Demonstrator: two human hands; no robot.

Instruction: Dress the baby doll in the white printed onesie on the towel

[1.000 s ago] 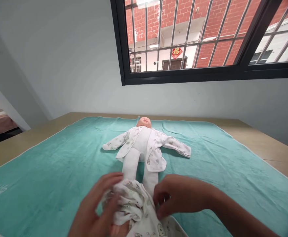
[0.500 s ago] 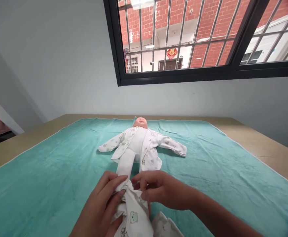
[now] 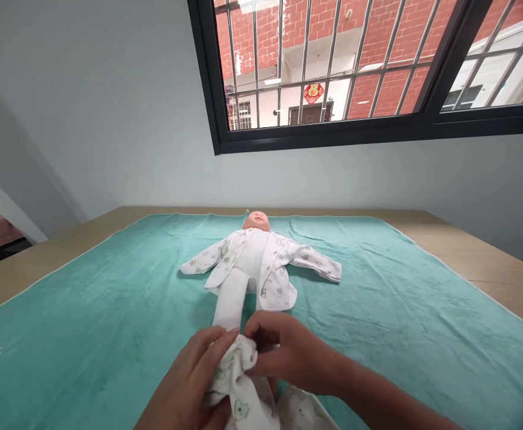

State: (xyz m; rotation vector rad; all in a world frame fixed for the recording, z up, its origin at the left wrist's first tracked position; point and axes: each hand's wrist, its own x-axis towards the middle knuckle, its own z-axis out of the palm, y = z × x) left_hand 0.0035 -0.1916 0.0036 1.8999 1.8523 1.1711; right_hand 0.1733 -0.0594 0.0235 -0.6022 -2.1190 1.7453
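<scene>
We hold a white printed garment (image 3: 243, 394) at the near end of the doll (image 3: 250, 257), at the lower edge of the view and over the doll's lower legs. Our left hand (image 3: 192, 379) lies along the left side of the garment; its grip is closed, with the fingers over the gathered fabric. Our right hand (image 3: 288, 352) comes in from the right with its fingers curled; its grip is nearly closed, with the bunched upper edge of the garment pinched at thumb and fingers. A further part of the printed fabric spreads below our right wrist. The doll lies on its back, head toward the wall (image 3: 109, 119), both arms spread to the sides. It wears a printed jacket (image 3: 277, 283), open at the front over a plain white body. One white leg runs clear down to our left hand; the other is largely hidden by the jacket and our right hand. Beneath the doll we see a green blanket (image 3: 378, 298) with a pale edge, laid over a wooden counter (image 3: 480, 263) whose surface shows at both sides. Above the counter, a dark window frame (image 3: 333, 134) encloses metal bars (image 3: 306, 60).
</scene>
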